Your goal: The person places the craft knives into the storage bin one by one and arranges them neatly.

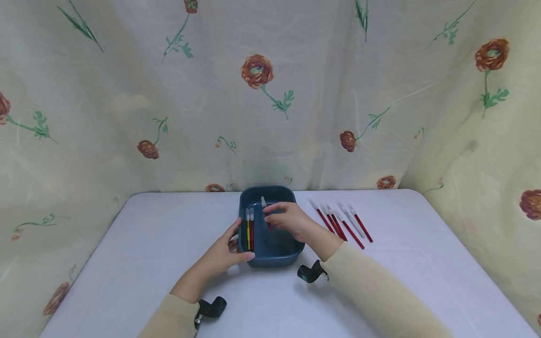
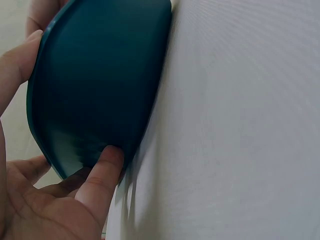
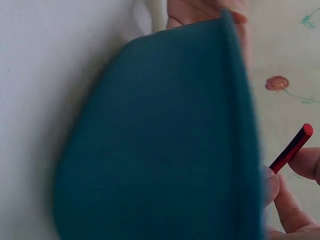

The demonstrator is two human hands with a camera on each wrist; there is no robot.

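A dark blue rectangular bin (image 1: 274, 261) stands near the back of the table. My left hand (image 1: 224, 253) holds its left side, thumb at the front corner and fingers along the outer wall (image 2: 100, 85). Over the inside of the bin, my right hand (image 1: 292, 221) pinches a slim red pen (image 3: 292, 148) with a clear cap, tilted and cap end away from me. Along the bin's left side lie a yellow pen (image 1: 248, 231) and a red pen (image 1: 252, 231), side by side with their capped ends toward the back.
Several capped pens, mostly red, lie loosely grouped on the table right of the bin, among them a silvery clear pen (image 1: 352, 220). A white cloth covers the table (image 1: 169, 225). Behind it hangs a floral curtain (image 1: 313, 94).
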